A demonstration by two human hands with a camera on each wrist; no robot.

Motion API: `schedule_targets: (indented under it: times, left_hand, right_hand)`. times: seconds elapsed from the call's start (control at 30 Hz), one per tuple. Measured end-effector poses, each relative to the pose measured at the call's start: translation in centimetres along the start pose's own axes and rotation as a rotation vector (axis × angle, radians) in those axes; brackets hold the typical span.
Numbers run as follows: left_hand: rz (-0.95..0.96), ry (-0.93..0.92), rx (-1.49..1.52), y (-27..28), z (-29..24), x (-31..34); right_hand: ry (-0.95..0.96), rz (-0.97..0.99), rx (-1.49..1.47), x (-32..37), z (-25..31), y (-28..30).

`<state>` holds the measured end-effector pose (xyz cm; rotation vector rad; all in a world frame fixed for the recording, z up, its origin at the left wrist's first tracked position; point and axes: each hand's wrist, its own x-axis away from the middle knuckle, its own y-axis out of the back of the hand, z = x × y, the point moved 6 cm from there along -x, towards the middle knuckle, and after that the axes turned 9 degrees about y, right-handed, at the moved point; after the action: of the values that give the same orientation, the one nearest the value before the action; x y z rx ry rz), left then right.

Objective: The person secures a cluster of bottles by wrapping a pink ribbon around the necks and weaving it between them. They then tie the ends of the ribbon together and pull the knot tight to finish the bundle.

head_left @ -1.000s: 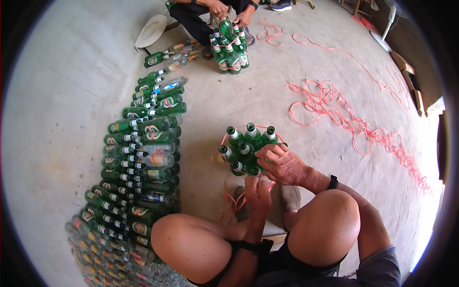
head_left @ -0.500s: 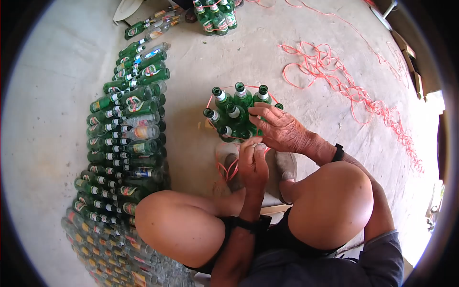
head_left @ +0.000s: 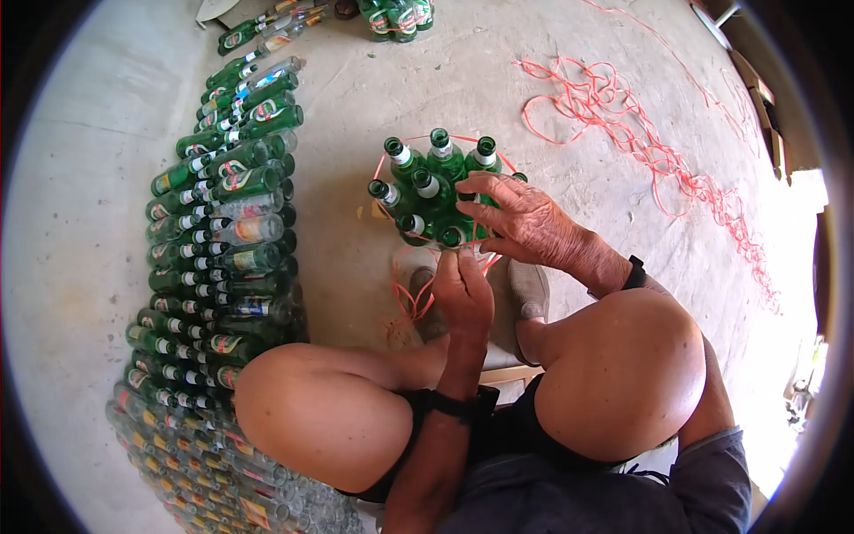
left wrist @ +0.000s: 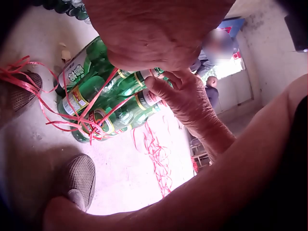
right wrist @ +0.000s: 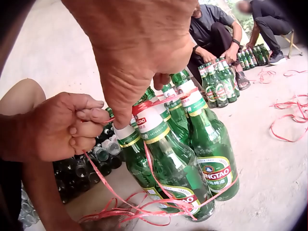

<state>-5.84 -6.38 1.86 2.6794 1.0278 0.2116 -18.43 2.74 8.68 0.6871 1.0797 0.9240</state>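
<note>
The pale grey concrete floor (head_left: 347, 98), scuffed and marked, supports an upright cluster of green bottles (head_left: 427, 185) encircled by pink-red ribbon (head_left: 381, 165), with loose ribbon loops (head_left: 412, 305) beside its base, near a pair of mesh shoes (head_left: 530, 287). Along the left side of the head view extends a long bank of bottles (head_left: 240, 209) lying on their sides in close rows, while a tangled ribbon heap (head_left: 614, 111) trails across the right side. A second bottle bundle (head_left: 402, 20) stands upright farther off, at the upper edge of the same view.
</note>
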Motion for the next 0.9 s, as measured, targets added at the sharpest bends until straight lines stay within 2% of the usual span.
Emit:
schedule_targets:
  times: [0.9]
  left_hand:
    - [0.048,-0.024,-0.096,0.8,0.0,1.0]
  right_hand:
    - [-0.027,-0.003,-0.009,0.3,-0.1,-0.5]
